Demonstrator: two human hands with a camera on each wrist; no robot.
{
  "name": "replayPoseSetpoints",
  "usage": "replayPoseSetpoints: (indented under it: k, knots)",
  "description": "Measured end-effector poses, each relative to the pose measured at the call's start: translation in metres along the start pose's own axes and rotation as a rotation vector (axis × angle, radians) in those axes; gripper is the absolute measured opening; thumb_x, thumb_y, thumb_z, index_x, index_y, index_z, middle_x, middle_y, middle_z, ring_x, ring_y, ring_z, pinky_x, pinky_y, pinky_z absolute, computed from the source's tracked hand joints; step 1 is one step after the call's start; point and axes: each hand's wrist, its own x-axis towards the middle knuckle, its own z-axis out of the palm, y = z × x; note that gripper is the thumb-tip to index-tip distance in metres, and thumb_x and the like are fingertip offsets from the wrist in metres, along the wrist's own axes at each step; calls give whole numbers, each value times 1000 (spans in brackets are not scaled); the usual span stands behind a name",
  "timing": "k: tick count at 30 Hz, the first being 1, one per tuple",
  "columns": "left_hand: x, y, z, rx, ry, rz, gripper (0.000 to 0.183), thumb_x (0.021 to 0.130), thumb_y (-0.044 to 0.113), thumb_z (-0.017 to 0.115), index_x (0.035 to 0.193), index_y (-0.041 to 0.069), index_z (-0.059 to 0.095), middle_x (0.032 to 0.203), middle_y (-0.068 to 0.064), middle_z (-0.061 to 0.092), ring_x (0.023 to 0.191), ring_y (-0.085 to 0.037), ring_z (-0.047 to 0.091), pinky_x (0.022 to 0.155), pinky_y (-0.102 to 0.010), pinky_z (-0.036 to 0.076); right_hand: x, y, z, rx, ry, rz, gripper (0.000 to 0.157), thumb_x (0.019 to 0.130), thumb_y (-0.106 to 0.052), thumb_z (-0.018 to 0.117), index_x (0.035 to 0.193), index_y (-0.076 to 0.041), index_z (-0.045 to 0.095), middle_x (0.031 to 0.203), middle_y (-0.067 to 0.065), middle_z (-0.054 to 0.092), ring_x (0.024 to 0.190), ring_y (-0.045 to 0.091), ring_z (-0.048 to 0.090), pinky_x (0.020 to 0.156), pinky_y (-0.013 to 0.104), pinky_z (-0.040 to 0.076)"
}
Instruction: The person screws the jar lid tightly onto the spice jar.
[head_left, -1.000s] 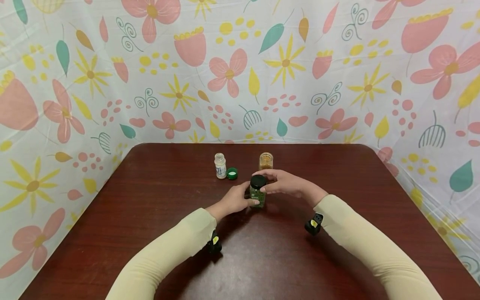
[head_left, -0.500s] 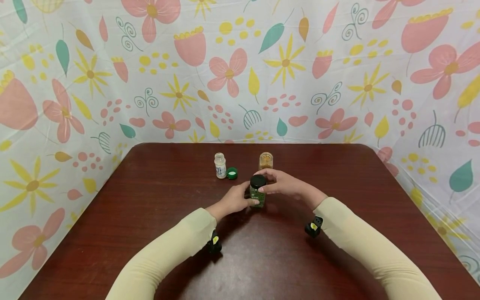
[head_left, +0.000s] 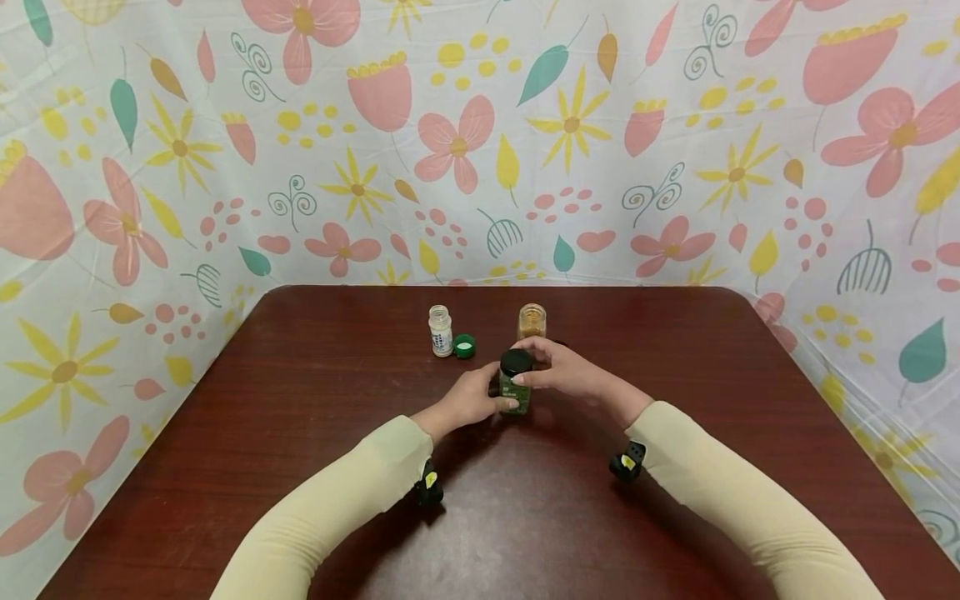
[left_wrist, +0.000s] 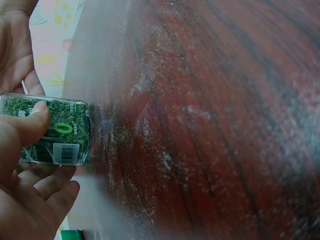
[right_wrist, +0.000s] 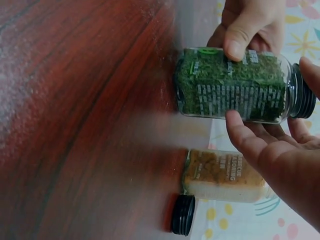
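Note:
A clear jar of green dried herbs [head_left: 514,400] stands upright on the table, with a black screw lid [head_left: 516,362] on top. My left hand [head_left: 471,397] grips the jar's body, its thumb across the front, as the left wrist view also shows with the herb jar [left_wrist: 55,130]. From the other side my right hand [head_left: 564,369] holds the lid between thumb and fingers. In the right wrist view, one right fingertip lies against the glass of the herb jar [right_wrist: 230,85]. Whether the lid has turned loose is hard to tell.
Behind my right hand stands an uncapped jar of orange-brown seasoning [head_left: 532,322]; a black lid [right_wrist: 183,215] lies beside it. Further left are an uncapped small bottle of white powder [head_left: 440,333] and a green cap [head_left: 464,347]. A patterned cloth [head_left: 480,167] hangs behind the table.
My right hand has turned slightly around the lid, its thumb sliding left across the front, and its wrist has dropped a little. The left hand and the jar stay in place.

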Motion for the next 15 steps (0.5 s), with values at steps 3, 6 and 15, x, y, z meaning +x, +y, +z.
replayPoseSetpoints:
  k: [3,6,15]
  knots:
    - [-1,1,-1,-1,-5,-7,63,98,23,72,150,0,46,138,-18,65,124,-32,65,106,-50,52,0,1,3,-23,27,-16,50,101,-17,66,143,1,44,134,24,60,115,22,61,94,37,55]
    - [-1,2,-1,-5,-9,-11,63,98,23,71,150,0,45,137,-18,65,123,-32,65,106,-50,52,0,1,5,-49,49,-40,48,101,-16,66,140,3,44,131,25,62,117,24,61,92,31,53]
    - [0,1,0,3,-10,-12,62,98,24,71,149,0,46,136,-18,65,123,-32,66,105,-50,52,-3,-2,10,-60,80,-40,48,102,-16,65,139,4,42,131,27,61,115,26,62,90,30,53]
